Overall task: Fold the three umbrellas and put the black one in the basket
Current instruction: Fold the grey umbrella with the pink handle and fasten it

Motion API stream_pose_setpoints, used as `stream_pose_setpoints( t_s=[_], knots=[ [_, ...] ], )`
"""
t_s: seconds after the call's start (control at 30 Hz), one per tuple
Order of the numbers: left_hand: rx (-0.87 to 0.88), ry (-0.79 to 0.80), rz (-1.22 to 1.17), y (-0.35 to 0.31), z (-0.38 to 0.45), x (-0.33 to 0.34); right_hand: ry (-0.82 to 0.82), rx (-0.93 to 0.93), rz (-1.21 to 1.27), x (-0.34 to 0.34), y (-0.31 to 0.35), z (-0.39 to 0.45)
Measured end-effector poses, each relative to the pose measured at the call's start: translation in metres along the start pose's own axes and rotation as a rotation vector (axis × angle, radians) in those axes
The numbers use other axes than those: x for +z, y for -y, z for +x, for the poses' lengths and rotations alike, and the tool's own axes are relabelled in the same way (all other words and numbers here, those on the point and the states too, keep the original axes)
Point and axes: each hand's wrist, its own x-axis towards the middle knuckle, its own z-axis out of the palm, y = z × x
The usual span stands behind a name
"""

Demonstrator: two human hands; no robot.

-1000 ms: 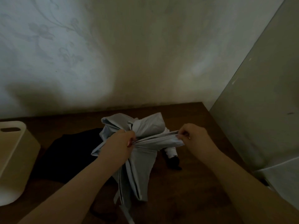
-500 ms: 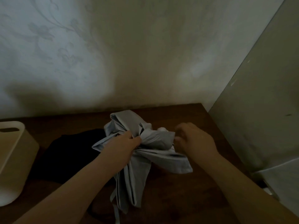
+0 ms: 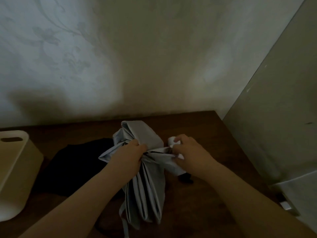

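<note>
A light grey umbrella [image 3: 145, 186] hangs in loose pleats over the middle of the dark wooden table [image 3: 205, 212]. My left hand [image 3: 127, 156] grips its bunched fabric at the centre. My right hand [image 3: 188, 152] pinches a flap of the same fabric just to the right, beside a white tip. A black umbrella [image 3: 75, 167] lies flat on the table behind my left forearm, partly hidden by it. The cream basket [image 3: 18, 169] stands at the left edge. A small black handle end [image 3: 186, 179] peeks out under my right wrist.
A pale patterned wall rises right behind the table. A tall grey panel [image 3: 274, 117] closes off the right side, with a grey box-like thing [image 3: 298, 193] at its foot. A thin grey strap [image 3: 124, 220] dangles from the umbrella toward the front edge.
My right hand let the earlier flap drop, moved in and took a new pinch of fabric close to my left hand. The pleats now hang straighter and more gathered.
</note>
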Motion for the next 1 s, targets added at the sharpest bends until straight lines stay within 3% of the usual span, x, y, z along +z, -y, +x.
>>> stream_pose_setpoints(
  t_s=[0.13, 0.4, 0.7, 0.8, 0.9, 1.0],
  knots=[
    [-0.093, -0.034, -0.037, 0.006, -0.001, -0.001, -0.107, 0.171, 0.104, -0.01, -0.027, -0.013],
    [-0.122, -0.032, -0.071, -0.002, 0.001, -0.006, -0.386, 0.169, 0.181, 0.003, -0.057, -0.02],
    [-0.136, 0.005, -0.055, -0.002, 0.003, -0.011, -0.145, 0.083, -0.015, 0.014, -0.033, -0.021],
    [-0.143, 0.0, -0.054, -0.001, 0.002, -0.011, -0.195, 0.069, 0.182, 0.0, -0.039, -0.027],
    [-0.144, -0.012, -0.066, -0.003, 0.003, -0.007, -0.085, 0.042, 0.248, -0.006, -0.048, -0.031],
    [-0.154, -0.012, -0.071, -0.003, 0.006, -0.006, -0.036, 0.079, 0.052, -0.001, -0.051, -0.034]
  ],
)
